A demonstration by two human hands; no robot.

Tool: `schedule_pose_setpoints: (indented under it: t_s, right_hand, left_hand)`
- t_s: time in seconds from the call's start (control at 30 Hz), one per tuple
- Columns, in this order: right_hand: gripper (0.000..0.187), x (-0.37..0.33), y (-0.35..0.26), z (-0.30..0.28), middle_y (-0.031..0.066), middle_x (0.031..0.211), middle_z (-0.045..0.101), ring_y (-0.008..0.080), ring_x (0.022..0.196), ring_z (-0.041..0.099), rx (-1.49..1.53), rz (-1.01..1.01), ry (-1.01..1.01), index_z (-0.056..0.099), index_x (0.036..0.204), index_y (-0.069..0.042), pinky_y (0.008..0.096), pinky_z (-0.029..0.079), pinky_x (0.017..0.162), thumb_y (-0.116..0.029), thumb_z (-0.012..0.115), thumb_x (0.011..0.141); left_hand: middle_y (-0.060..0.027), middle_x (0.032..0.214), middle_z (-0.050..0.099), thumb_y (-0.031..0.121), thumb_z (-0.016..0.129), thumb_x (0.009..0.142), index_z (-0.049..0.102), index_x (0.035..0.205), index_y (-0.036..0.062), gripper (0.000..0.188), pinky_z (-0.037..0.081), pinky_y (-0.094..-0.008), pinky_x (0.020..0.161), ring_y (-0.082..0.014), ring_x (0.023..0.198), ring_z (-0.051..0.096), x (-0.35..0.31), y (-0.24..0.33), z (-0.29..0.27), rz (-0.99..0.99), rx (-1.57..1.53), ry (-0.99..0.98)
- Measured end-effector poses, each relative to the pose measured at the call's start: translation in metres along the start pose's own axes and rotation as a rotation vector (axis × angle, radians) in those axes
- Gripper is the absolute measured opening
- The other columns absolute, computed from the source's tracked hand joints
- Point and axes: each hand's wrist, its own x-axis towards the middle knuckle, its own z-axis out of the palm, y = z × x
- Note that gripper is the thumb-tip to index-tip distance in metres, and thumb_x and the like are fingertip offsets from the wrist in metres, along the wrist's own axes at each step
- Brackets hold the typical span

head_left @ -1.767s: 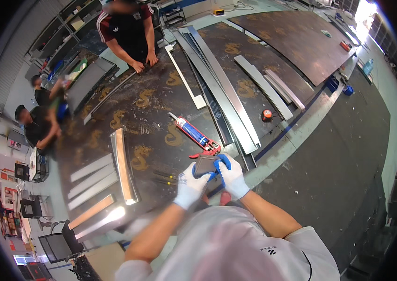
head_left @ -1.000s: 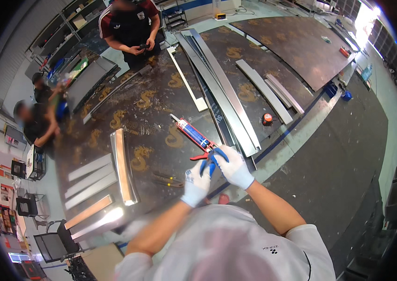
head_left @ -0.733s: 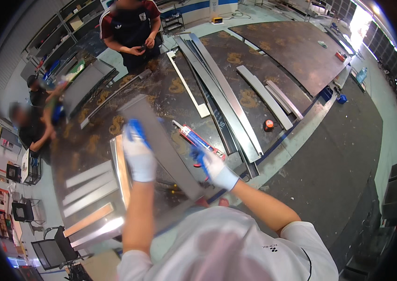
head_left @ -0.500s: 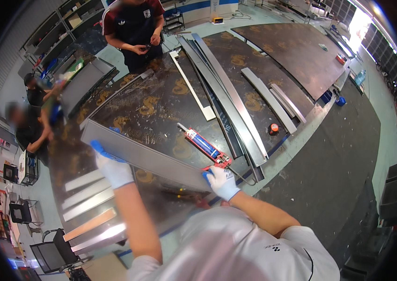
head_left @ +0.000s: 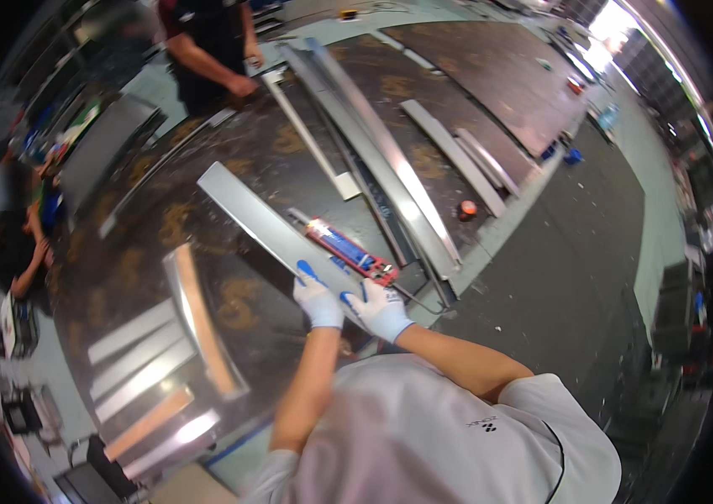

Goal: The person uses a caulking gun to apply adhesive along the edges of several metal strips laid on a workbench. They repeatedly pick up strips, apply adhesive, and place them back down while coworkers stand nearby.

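A long grey metal strip [head_left: 260, 220] points away to the far left, with its near end at my hands. Gripping its left edge near that end is my left hand [head_left: 318, 304], in a white glove with blue fingertips. My right hand [head_left: 381, 311], gloved alike, holds the near end from the right, close beside the left. A red caulking gun [head_left: 352, 252] with a blue cartridge lies along the strip's right side, just beyond my right hand. What the hidden fingers do beneath the strip cannot be seen.
Long metal profiles [head_left: 390, 181] lie right of the caulking gun, near an orange-topped round item [head_left: 466, 210]. Several shorter strips [head_left: 142, 361] and a curved, orange-reflecting strip [head_left: 203, 323] lie left. A co-worker [head_left: 205, 50] stands across the dark table [head_left: 247, 315]; others are far left.
The metal strip has swung from lying crosswise to pointing away. My left hand has moved right, near my right hand. The curved strip now shows at left. The co-worker opposite has lowered their hands toward the table.
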Motion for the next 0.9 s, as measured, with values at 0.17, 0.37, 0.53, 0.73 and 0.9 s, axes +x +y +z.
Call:
schedule_pose_setpoints:
  t_s: [0.17, 0.37, 0.53, 0.73, 0.9]
  right_hand:
    - [0.072, -0.003, 0.021, -0.032, 0.0294, 0.131, 0.072, 0.0459, 0.124, 0.070, -0.130, -0.050, 0.177, 0.060, 0.143, -0.001, 0.0541, 0.055, 0.105, -0.056, 0.074, 0.099]
    - [0.077, 0.006, 0.105, -0.093, 0.0311, 0.131, 0.074, 0.0467, 0.121, 0.073, 0.113, 0.229, 0.130, 0.068, 0.136, 0.001, 0.0537, 0.056, 0.103, -0.067, 0.068, 0.100]
    - [0.063, 0.046, 0.215, -0.160, 0.0321, 0.117, 0.077, 0.0511, 0.113, 0.074, 0.235, 0.357, 0.369, 0.072, 0.119, 0.002, 0.0544, 0.058, 0.097, -0.056, 0.079, 0.098]
    - [0.084, 0.165, 0.347, -0.274, 0.0269, 0.123, 0.078, 0.0449, 0.117, 0.075, -0.077, 0.291, 0.418, 0.071, 0.129, 0.000, 0.0503, 0.059, 0.102, -0.069, 0.086, 0.084]
    - [0.091, 0.248, 0.403, -0.322, 0.0281, 0.132, 0.075, 0.0426, 0.123, 0.073, -0.227, 0.222, 0.231, 0.063, 0.141, -0.001, 0.0493, 0.058, 0.106, -0.071, 0.081, 0.086]
  left_hand:
    - [-0.0241, 0.124, 0.076, 0.038, 0.050, 0.122, 0.066, 0.131, -0.0101, 0.051, 0.063, -0.0456, 0.091, -0.0315, 0.102, 0.077, -0.012, -0.033, 0.050, 0.023, -0.057, -0.087]
    - [-0.0201, 0.131, 0.075, 0.044, 0.048, 0.122, 0.057, 0.147, -0.0085, 0.059, 0.062, -0.0460, 0.098, -0.0308, 0.117, 0.076, -0.028, -0.061, 0.115, 0.131, 0.461, -0.519]
    - [-0.0203, 0.133, 0.074, 0.034, 0.062, 0.118, 0.039, 0.169, -0.0054, 0.068, 0.064, -0.0370, 0.091, -0.0241, 0.111, 0.078, -0.049, -0.062, 0.151, 0.028, 0.621, -0.855]
    - [-0.0177, 0.129, 0.076, 0.028, 0.054, 0.121, 0.059, 0.150, -0.0041, 0.043, 0.065, -0.0397, 0.098, -0.0283, 0.114, 0.078, -0.052, -0.126, 0.039, 0.068, 0.766, -0.433]
    - [-0.0178, 0.121, 0.078, 0.026, 0.057, 0.119, 0.065, 0.139, -0.0011, 0.035, 0.067, -0.0417, 0.088, -0.0283, 0.102, 0.080, -0.103, -0.181, -0.102, -0.055, 0.812, 0.061]
